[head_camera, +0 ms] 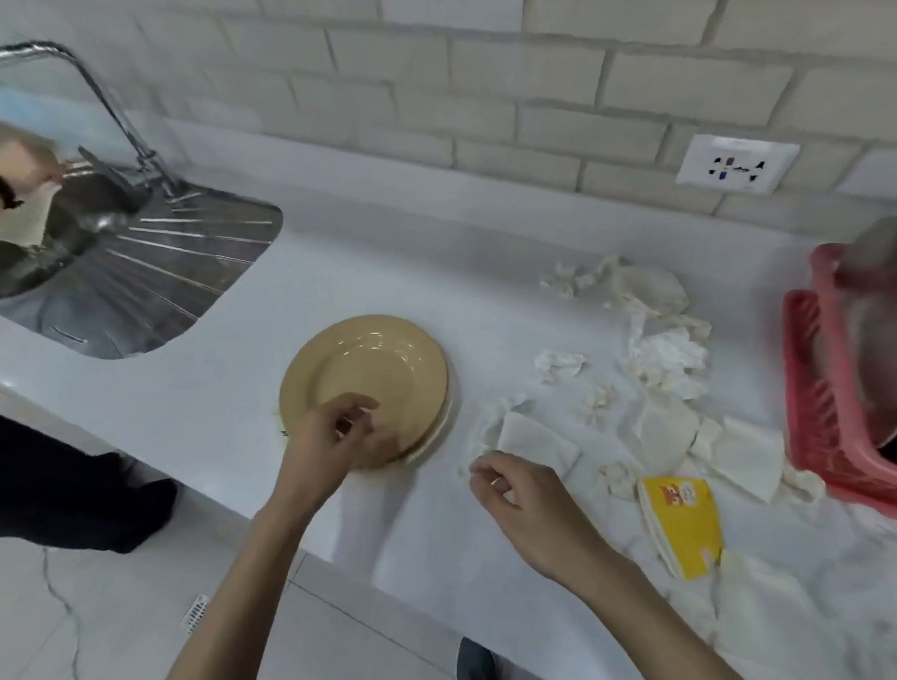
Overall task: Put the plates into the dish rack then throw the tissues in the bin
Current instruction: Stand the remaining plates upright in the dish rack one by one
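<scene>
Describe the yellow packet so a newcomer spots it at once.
Find the pink dish rack at the right of the counter. Left of its near corner, among white tissues, lies the yellow packet: the only coloured, printed thing there.

rack (813,407) cut off rt, btm plate (434,436) mostly hidden

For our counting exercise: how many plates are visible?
3: a tan plate on the counter, a white plate under it, a blurred plate in the red rack. Others may be hidden.
</scene>
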